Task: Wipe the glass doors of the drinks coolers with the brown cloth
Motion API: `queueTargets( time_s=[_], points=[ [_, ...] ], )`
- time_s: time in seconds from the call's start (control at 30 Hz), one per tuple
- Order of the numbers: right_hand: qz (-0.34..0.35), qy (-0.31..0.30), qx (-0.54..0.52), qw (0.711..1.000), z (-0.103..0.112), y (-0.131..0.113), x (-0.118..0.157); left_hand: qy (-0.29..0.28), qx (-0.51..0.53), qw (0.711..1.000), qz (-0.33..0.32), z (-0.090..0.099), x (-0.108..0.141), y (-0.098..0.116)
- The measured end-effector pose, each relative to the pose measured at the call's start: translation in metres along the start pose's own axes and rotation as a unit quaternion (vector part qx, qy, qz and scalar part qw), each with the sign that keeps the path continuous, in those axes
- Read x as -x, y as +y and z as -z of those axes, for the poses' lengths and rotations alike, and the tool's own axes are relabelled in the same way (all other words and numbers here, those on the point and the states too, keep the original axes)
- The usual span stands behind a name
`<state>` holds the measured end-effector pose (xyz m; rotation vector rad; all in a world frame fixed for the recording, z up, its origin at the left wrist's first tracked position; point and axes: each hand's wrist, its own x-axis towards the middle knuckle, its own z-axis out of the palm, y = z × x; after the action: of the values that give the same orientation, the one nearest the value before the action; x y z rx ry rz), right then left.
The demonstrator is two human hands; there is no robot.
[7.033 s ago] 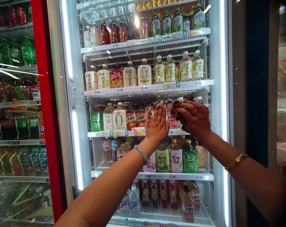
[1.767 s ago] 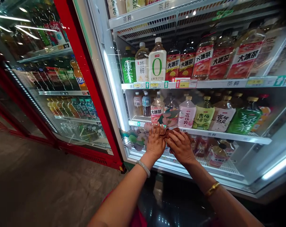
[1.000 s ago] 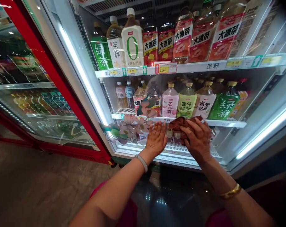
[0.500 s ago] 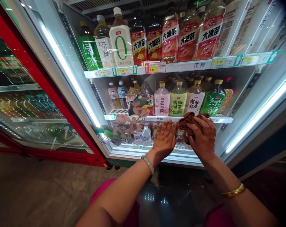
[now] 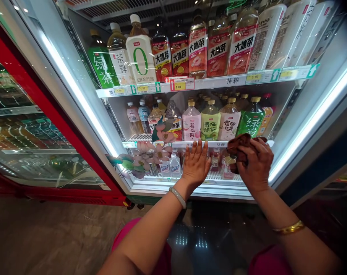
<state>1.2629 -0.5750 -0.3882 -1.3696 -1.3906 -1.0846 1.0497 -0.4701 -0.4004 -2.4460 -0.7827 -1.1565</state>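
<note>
Brown cloth (image 5: 239,146): bunched in my right hand (image 5: 256,164), shifted toward three o'clock.
Left hand (image 5: 195,164): gripping nothing, spread against glass (image 5: 146,152).

A price tag (image 5: 179,86) reads "3.00", a white bottle label (image 5: 141,61) "0", and red bottle labels (image 5: 241,47) "大冰茶"

Left hand (image 5: 195,162) flat, fingers spread

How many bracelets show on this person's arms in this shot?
2. A pale bracelet sits at the wrist of the left hand; a gold one is on the forearm behind the right hand, which grips a brown cloth.
</note>
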Motion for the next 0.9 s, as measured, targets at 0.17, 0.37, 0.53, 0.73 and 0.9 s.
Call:
queueTargets(
  time_s=[0.17,0.37,0.53,0.73,0.9],
  points=[
    [0.023,-0.032,-0.014,0.999,-0.010,-0.031,0.008,0.000,0.009,1.000,0.024,-0.002,-0.006,0.001],
    [0.100,-0.063,-0.022,0.993,-0.005,-0.024,0.002,0.006,0.010,0.999,0.043,-0.006,-0.012,0.008],
    [-0.068,0.041,-0.003,0.997,0.000,0.012,-0.007,0.010,0.005,0.999,0.052,0.001,-0.020,0.009],
    [-0.034,-0.020,-0.016,0.999,-0.010,-0.026,0.003,0.001,0.009,0.998,0.057,0.014,-0.028,0.006],
    [0.024,-0.050,-0.019,0.998,0.000,-0.001,-0.001,-0.016,0.030,0.998,0.056,0.022,-0.029,0.001]
  ],
)
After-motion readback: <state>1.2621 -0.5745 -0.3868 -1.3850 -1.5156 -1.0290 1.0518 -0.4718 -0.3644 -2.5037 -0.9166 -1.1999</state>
